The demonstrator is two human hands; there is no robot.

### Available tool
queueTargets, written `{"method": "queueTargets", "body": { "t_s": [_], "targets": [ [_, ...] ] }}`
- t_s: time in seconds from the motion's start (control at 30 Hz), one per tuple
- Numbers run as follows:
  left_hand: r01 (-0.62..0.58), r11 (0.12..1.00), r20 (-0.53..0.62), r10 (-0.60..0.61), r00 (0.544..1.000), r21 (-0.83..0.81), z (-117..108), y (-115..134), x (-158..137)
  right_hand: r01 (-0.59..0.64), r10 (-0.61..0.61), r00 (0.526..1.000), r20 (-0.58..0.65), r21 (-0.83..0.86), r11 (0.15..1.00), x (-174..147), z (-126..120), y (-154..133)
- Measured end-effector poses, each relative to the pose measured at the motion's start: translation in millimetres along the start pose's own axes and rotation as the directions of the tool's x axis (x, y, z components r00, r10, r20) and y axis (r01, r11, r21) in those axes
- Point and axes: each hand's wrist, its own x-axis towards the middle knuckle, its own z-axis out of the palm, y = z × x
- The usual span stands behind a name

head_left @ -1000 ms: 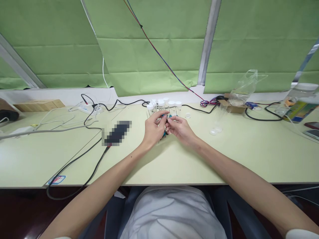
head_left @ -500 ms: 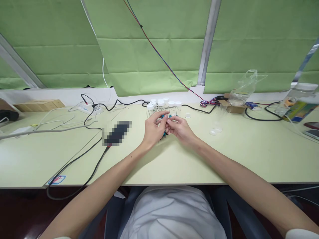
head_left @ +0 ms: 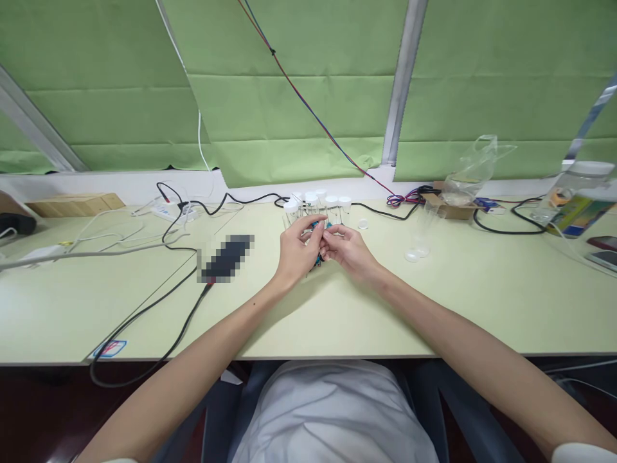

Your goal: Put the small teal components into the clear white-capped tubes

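Note:
My left hand (head_left: 299, 249) and my right hand (head_left: 348, 249) meet over the middle of the table, fingertips pinched close together. Whatever lies between the fingers is too small to make out. Right behind them stand several clear tubes with white caps (head_left: 331, 202), upright in a group. Small blue and dark parts (head_left: 318, 260) show beneath and between my hands, mostly hidden by the fingers. A loose white cap (head_left: 363, 224) lies on the table to the right of the group.
Clear tubes (head_left: 420, 244) lie farther right, before a cardboard box (head_left: 453, 209) with a plastic bag (head_left: 475, 170). A blurred dark device (head_left: 229, 257) with a black cable lies left. Wooden blocks (head_left: 77, 204) and a power strip (head_left: 173, 209) sit back left; a jar (head_left: 581, 193) stands right.
A thin dark piece now shows just above my left fingertips, in front of the white caps. Both hands stay in nearly the same place.

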Motion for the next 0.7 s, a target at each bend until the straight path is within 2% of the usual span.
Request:
{"method": "queueTargets", "body": {
  "t_s": [0.4, 0.7],
  "targets": [
    [-0.002, 1.000, 0.017, 0.003, 1.000, -0.023, -0.9, 2.4, -0.9, -0.002, 0.002, 1.000, -0.004, 0.001, 1.000, -0.5, 0.1, -1.2],
    [-0.030, 0.999, 0.021, 0.029, 0.999, 0.020, -1.2, 0.6, 0.6, -0.011, 0.011, 1.000, 0.004, -0.010, 1.000, -1.2, 0.4, -1.4]
  ]
}}
